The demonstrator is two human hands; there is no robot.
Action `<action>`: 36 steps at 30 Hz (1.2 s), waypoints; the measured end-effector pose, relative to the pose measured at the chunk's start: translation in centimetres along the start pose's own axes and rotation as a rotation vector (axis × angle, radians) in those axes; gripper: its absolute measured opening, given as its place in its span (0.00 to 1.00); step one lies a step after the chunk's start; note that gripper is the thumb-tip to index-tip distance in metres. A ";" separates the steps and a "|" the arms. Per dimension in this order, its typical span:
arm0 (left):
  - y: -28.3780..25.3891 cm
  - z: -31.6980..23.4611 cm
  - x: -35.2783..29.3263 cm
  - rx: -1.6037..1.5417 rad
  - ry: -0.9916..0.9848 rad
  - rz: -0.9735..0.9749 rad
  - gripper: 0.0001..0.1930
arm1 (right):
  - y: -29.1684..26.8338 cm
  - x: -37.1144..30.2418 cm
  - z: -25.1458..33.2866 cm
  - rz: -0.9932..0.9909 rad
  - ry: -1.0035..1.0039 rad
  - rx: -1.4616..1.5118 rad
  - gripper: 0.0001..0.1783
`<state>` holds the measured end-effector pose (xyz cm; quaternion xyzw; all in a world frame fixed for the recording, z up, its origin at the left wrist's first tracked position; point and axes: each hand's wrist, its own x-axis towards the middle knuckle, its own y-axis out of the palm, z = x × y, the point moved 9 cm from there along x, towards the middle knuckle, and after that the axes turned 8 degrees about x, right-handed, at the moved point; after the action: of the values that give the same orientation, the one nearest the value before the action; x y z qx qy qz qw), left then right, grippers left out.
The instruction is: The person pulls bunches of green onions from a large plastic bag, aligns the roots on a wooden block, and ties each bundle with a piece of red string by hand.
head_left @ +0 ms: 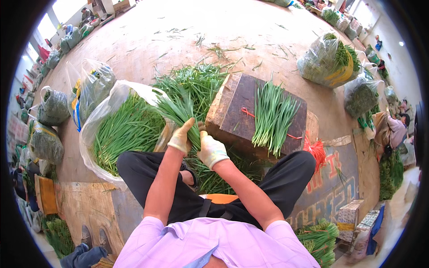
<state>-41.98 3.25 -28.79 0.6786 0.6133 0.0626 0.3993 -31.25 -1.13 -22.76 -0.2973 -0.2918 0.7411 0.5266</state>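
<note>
A bunch of garlic chives [175,108], long and green, is upright between my knees with its leaves fanned toward the far left. My left hand [181,137], in a pale work glove, is closed round it. On its right side my right hand [211,150], also gloved, has its fingers curled against the lower part; the fingertips are partly hidden. To the right, a flat bundle of chives [276,117] lies on a dark-topped wooden block [241,96], across a red tie [247,112]. At the left, an open clear plastic bag [89,134] holds many more chives.
Loose greens [196,87] are heaped behind my hands, and more lie between my legs. Red ties [315,152] hang at the block's right. Filled bags [328,62] stand at the far right, others [96,82] at the left. A chive pile [319,241] lies near my right side.
</note>
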 end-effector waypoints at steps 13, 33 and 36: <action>-1.7 -7.2 -2.3 -0.188 0.290 0.039 0.26 | -2.7 -5.5 -5.6 -0.058 0.000 0.209 0.11; -3.6 -9.0 -2.1 -0.221 0.376 -0.109 0.11 | -2.7 -6.4 -4.3 -0.121 -0.139 0.472 0.10; -4.2 -8.9 -1.5 -0.165 0.404 -0.133 0.10 | -4.5 -7.5 -2.4 -0.212 -0.310 0.443 0.11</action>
<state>-50.74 5.80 -24.75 0.5753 0.7170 0.2207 0.3259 -24.73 -6.71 -19.95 -0.0259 -0.2292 0.7642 0.6023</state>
